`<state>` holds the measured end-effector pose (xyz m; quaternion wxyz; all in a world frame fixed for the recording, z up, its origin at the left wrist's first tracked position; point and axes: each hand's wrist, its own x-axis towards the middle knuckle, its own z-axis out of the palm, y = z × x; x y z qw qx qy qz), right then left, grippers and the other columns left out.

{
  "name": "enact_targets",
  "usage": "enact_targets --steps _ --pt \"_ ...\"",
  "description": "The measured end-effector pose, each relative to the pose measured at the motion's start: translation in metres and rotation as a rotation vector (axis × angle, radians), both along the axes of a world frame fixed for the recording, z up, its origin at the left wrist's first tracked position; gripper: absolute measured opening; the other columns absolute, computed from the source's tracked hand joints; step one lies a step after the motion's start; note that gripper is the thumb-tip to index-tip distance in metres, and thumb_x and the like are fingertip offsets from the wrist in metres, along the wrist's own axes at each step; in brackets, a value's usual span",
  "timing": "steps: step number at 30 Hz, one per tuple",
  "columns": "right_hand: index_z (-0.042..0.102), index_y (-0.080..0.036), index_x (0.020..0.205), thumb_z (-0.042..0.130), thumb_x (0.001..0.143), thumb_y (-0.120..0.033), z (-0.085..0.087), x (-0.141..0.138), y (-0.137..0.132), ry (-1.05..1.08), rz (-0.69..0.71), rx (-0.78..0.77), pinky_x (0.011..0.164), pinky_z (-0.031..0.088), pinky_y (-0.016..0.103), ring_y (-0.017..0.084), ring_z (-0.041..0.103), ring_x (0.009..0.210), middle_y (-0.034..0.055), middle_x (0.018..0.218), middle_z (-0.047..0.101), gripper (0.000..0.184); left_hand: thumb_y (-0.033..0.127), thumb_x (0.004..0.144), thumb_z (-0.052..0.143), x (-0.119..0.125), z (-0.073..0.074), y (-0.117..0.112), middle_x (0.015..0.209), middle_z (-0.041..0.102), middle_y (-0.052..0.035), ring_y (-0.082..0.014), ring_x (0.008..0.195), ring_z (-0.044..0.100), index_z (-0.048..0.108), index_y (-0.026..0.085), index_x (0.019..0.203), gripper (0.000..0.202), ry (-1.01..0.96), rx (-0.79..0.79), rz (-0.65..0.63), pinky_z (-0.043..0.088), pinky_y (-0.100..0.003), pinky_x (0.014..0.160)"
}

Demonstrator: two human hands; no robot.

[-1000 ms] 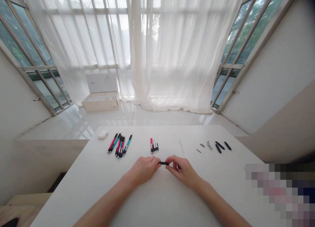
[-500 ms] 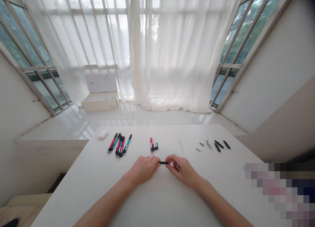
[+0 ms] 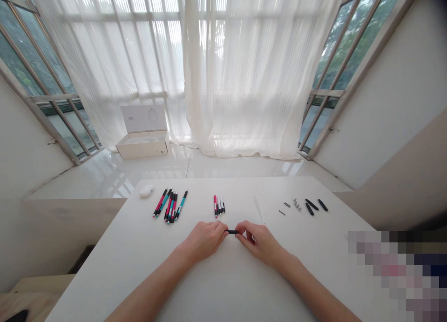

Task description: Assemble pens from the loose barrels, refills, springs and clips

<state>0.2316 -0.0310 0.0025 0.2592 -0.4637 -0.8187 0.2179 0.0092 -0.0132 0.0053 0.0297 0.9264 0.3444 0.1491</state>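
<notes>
Between my two hands lies a short black pen part [image 3: 233, 232], level and end to end. My left hand [image 3: 209, 237] is closed on its left end, fingertips pressed together. With thumb and forefinger, my right hand [image 3: 257, 239] pinches the other end; both ends are hidden by fingers. Just beyond are a pink pen barrel [image 3: 215, 205] and several slim white and black pen pieces [image 3: 221, 205]. Thin clear refills [image 3: 259, 210] lie past my right hand. Further right sit small grey clips [image 3: 297, 204] and black pen grips [image 3: 312, 204].
A pile of pink and blue pens [image 3: 170, 208] lies at left, near a white earbud case [image 3: 145, 191]. Small dark metal pieces [image 3: 287, 204] are right of the refills. An open white box [image 3: 143, 144] stands on the sill behind the white table [image 3: 115, 252].
Both hands keep their hold on the black pen part and have barely moved. The view has shifted very slightly.
</notes>
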Motion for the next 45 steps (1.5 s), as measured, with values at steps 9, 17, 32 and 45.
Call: enact_targets --steps 9,17,32,45 --pt "0.056 -0.023 0.104 0.048 0.090 -0.035 0.004 0.001 -0.001 -0.036 0.025 0.007 0.056 0.041 0.024 0.011 0.053 0.052 -0.0010 0.078 0.068 0.020 0.027 0.099 0.031 0.000 0.002 -0.001 0.088 0.064 -0.0012 -0.0150 0.075 0.064 0.044 0.021 0.097 0.015 0.004 -0.026 0.005 0.040 -0.023 0.056" --pt "0.055 -0.022 0.092 0.043 0.092 -0.030 0.003 0.000 -0.002 -0.061 0.001 0.030 0.056 0.040 0.024 0.013 0.056 0.059 -0.0005 0.074 0.066 0.015 0.033 0.098 0.036 0.000 0.003 -0.002 0.093 0.066 -0.0015 -0.0164 0.079 0.065 0.043 0.021 0.102 0.014 0.016 -0.052 0.006 0.041 -0.024 0.057" --pt "0.064 -0.019 0.089 0.049 0.084 -0.044 0.010 0.114 0.037 -0.106 -0.949 0.394 0.059 0.042 0.029 0.018 0.059 0.058 0.0041 0.070 0.069 0.030 0.028 0.099 0.033 -0.001 0.004 -0.002 0.086 0.067 -0.0013 -0.0165 0.070 0.064 0.045 0.020 0.099 0.014 0.027 -0.061 0.066 0.042 -0.025 0.056" --pt "0.063 -0.022 0.067 0.054 0.073 -0.044 -0.025 0.162 0.047 -0.237 -1.030 0.120 0.056 0.043 0.034 0.023 0.061 0.060 0.0086 0.070 0.071 0.025 0.033 0.098 0.036 -0.005 0.007 -0.004 0.089 0.064 -0.0026 -0.0155 0.068 0.062 0.047 0.021 0.105 0.018 0.064 0.022 0.027 0.043 -0.023 0.057"
